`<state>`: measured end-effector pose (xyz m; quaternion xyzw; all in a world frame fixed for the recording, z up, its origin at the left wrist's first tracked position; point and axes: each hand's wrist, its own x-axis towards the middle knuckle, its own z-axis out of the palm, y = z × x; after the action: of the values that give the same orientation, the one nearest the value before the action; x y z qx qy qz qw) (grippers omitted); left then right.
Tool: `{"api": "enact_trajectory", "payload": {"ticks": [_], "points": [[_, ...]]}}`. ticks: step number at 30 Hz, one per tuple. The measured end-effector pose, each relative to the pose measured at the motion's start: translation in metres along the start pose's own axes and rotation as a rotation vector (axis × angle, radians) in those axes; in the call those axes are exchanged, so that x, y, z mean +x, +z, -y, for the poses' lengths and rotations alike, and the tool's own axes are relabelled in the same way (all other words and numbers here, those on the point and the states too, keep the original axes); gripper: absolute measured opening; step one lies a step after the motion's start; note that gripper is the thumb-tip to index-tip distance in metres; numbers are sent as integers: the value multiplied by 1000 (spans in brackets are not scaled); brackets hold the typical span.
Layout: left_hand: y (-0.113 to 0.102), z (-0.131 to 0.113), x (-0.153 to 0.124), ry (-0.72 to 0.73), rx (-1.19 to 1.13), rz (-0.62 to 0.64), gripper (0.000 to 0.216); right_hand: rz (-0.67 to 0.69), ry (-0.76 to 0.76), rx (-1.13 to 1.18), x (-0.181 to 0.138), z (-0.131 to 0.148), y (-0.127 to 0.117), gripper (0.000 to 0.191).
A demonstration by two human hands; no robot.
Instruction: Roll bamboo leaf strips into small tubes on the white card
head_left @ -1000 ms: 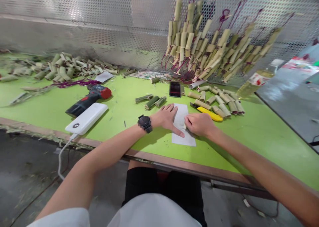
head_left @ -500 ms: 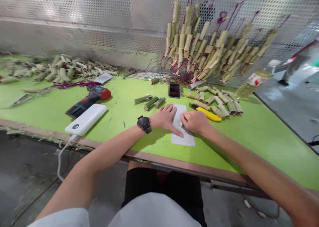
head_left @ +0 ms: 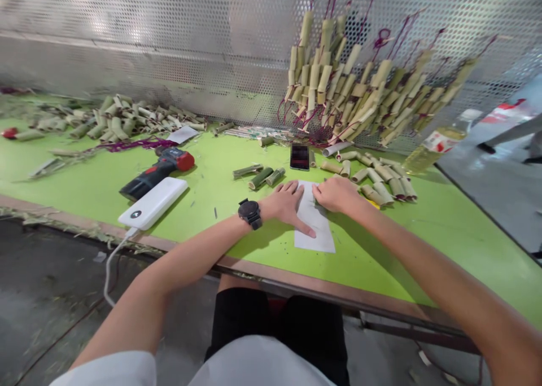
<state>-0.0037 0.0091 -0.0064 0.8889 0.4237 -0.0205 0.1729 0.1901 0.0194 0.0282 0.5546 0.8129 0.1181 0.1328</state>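
Note:
A white rectangular sheet lies lengthwise on the green tabletop before me. My left hand rests flat across its left side, fingers spread and thumb stretched over the sheet. On the right edge of the sheet sits my right hand, fingers curled into a pinch near the top; a small pale piece seems to be in them, but I cannot make out what. A yellow cutter knife shows just a bit of its handle behind the right hand. Short bamboo pieces lie beyond my left hand.
A black-and-red cordless drill and a white power bank with a cable lie left. A phone stands behind the sheet. Bamboo tubes, a bottle of yellow liquid and strung bamboo bundles occupy the back right.
My right hand has moved up along the sheet, away from me, and now covers most of the yellow cutter knife. The left hand stays flat on the sheet. The whole view has shifted slightly.

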Motion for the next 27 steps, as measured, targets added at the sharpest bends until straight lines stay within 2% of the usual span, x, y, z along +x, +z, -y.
{"api": "enact_trajectory", "payload": {"ticks": [5, 10, 13, 19, 22, 27], "points": [[-2, -3, -2, 1, -6, 0, 161, 123, -122, 25, -13, -8, 2, 67], [-6, -6, -5, -10, -21, 15, 164, 160, -43, 63, -22, -23, 8, 72], [-6, -6, -5, -5, -25, 14, 165, 143, 8, 88, -15, -25, 5, 75], [-1, -2, -2, 8, -24, -19, 162, 71, 6, 57, -6, -14, 2, 74], [0, -1, -1, 4, -10, -16, 160, 9, 20, 76, -14, 0, 5, 73], [0, -1, -2, 7, -1, 0, 158, -58, -53, 91, -39, 10, 13, 68]]}}
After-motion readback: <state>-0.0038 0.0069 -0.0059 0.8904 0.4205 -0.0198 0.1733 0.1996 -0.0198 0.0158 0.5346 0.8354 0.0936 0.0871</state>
